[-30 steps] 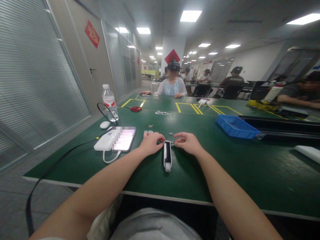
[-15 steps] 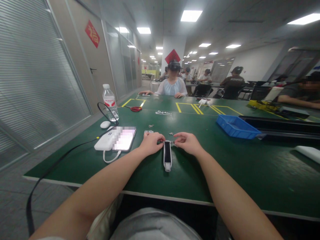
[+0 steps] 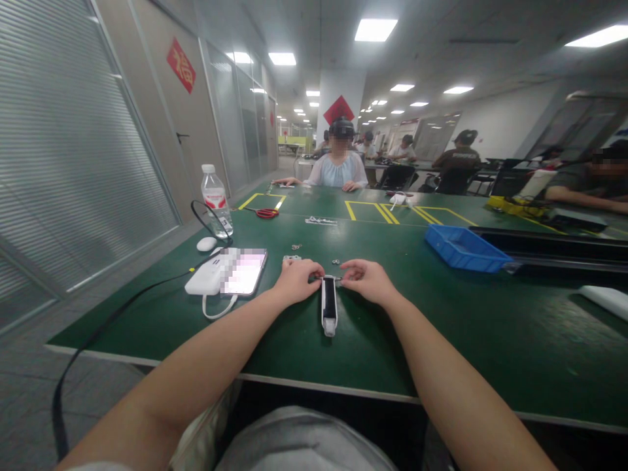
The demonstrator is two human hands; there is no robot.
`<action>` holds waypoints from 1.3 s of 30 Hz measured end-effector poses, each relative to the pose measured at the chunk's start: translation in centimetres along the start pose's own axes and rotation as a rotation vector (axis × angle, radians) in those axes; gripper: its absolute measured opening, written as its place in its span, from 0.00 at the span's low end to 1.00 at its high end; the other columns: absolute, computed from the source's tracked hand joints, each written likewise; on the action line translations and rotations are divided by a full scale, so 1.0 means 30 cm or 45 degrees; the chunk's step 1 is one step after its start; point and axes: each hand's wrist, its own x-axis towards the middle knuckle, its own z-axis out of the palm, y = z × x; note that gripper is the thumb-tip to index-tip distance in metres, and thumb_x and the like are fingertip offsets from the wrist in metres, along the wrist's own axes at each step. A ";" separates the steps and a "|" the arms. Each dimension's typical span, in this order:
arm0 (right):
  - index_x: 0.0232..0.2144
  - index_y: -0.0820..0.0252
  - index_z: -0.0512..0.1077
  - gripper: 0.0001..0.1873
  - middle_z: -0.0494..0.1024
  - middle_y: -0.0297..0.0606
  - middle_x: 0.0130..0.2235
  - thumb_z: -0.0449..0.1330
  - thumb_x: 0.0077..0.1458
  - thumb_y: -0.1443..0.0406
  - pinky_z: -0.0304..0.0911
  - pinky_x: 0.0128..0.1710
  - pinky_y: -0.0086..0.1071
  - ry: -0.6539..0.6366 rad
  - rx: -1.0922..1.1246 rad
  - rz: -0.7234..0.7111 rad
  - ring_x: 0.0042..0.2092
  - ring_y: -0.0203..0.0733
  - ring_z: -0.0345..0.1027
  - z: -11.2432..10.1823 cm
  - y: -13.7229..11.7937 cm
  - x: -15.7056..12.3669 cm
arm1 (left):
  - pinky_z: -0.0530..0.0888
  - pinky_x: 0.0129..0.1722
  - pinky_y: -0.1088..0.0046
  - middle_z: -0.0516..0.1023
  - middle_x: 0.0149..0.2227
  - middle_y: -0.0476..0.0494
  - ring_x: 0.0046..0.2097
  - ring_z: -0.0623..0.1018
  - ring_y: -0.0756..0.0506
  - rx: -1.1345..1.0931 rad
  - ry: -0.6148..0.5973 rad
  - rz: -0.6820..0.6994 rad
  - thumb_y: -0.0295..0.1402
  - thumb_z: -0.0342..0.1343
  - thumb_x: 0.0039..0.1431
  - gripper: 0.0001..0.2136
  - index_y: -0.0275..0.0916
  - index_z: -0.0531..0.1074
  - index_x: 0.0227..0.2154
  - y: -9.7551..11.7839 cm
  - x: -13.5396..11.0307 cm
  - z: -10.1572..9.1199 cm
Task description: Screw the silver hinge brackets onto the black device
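A slim white-edged bar with a black face and a pale, clear-looking near end (image 3: 330,302) lies on the green table, pointing toward me. My left hand (image 3: 299,281) is closed in a pinch at the left of its far end. From the other side, my right hand (image 3: 370,282) pinches a small thin dark piece beside the same end, too small to name. What sits between my left fingertips is hidden. Just beyond the bar are small metal rings (image 3: 335,261), and a small metal plate (image 3: 292,258) lies partly behind my left hand.
Left of my hands lie a phone (image 3: 248,273) and a white power bank (image 3: 203,278) with a cable. Behind them stands a water bottle (image 3: 216,203). Red-handled scissors (image 3: 267,214) lie farther off. A blue bin (image 3: 466,252) is at right. A person (image 3: 338,167) sits opposite.
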 end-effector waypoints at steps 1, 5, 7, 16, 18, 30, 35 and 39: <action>0.36 0.65 0.71 0.17 0.75 0.32 0.24 0.64 0.38 0.71 0.63 0.26 0.26 -0.001 0.006 0.005 0.24 0.31 0.66 -0.001 0.000 0.000 | 0.56 0.46 0.62 0.76 0.36 0.50 0.42 0.73 0.45 0.000 0.002 0.001 0.32 0.53 0.52 0.07 0.43 0.73 0.34 -0.001 0.000 0.001; 0.36 0.64 0.72 0.15 0.75 0.33 0.24 0.62 0.40 0.70 0.64 0.27 0.26 0.018 0.003 0.043 0.25 0.33 0.68 -0.006 0.004 0.004 | 0.56 0.46 0.62 0.76 0.36 0.50 0.42 0.73 0.45 -0.001 -0.002 0.000 0.33 0.53 0.52 0.07 0.43 0.73 0.34 -0.005 0.002 0.003; 0.35 0.64 0.72 0.14 0.76 0.33 0.24 0.61 0.41 0.71 0.64 0.27 0.26 0.023 0.010 0.068 0.25 0.32 0.67 -0.008 0.007 0.008 | 0.56 0.46 0.62 0.76 0.36 0.50 0.42 0.73 0.45 0.002 -0.006 -0.001 0.33 0.53 0.53 0.07 0.43 0.72 0.34 -0.005 0.001 0.003; 0.35 0.64 0.72 0.15 0.76 0.33 0.23 0.62 0.40 0.72 0.63 0.27 0.26 0.028 0.035 0.124 0.24 0.33 0.68 -0.005 0.006 0.009 | 0.55 0.46 0.62 0.76 0.37 0.50 0.42 0.72 0.45 0.001 -0.010 -0.002 0.33 0.52 0.53 0.07 0.43 0.72 0.34 0.000 0.000 -0.002; 0.35 0.64 0.72 0.14 0.76 0.33 0.23 0.62 0.41 0.72 0.63 0.27 0.26 0.029 0.015 0.116 0.24 0.33 0.68 -0.004 0.006 0.009 | 0.55 0.46 0.62 0.76 0.37 0.50 0.42 0.72 0.45 0.006 -0.016 -0.004 0.33 0.53 0.53 0.07 0.43 0.72 0.35 -0.001 0.000 -0.002; 0.36 0.64 0.73 0.16 0.76 0.34 0.24 0.63 0.40 0.69 0.65 0.29 0.28 0.054 0.049 0.053 0.26 0.34 0.69 -0.001 0.026 0.015 | 0.56 0.46 0.62 0.76 0.36 0.51 0.42 0.73 0.46 0.016 -0.022 -0.002 0.33 0.53 0.53 0.07 0.43 0.73 0.35 -0.006 0.003 0.004; 0.35 0.64 0.72 0.15 0.76 0.35 0.25 0.64 0.40 0.69 0.64 0.27 0.27 0.081 0.039 0.080 0.25 0.34 0.69 -0.003 0.027 0.019 | 0.56 0.46 0.62 0.76 0.37 0.51 0.42 0.73 0.46 0.011 -0.006 0.001 0.34 0.53 0.53 0.07 0.43 0.73 0.35 -0.005 0.002 0.004; 0.34 0.64 0.72 0.15 0.75 0.34 0.24 0.64 0.39 0.69 0.63 0.25 0.26 0.106 0.060 0.094 0.23 0.32 0.66 -0.005 0.018 0.018 | 0.56 0.45 0.62 0.76 0.37 0.50 0.42 0.73 0.45 0.009 -0.006 0.012 0.34 0.52 0.54 0.07 0.43 0.73 0.35 -0.008 0.001 0.006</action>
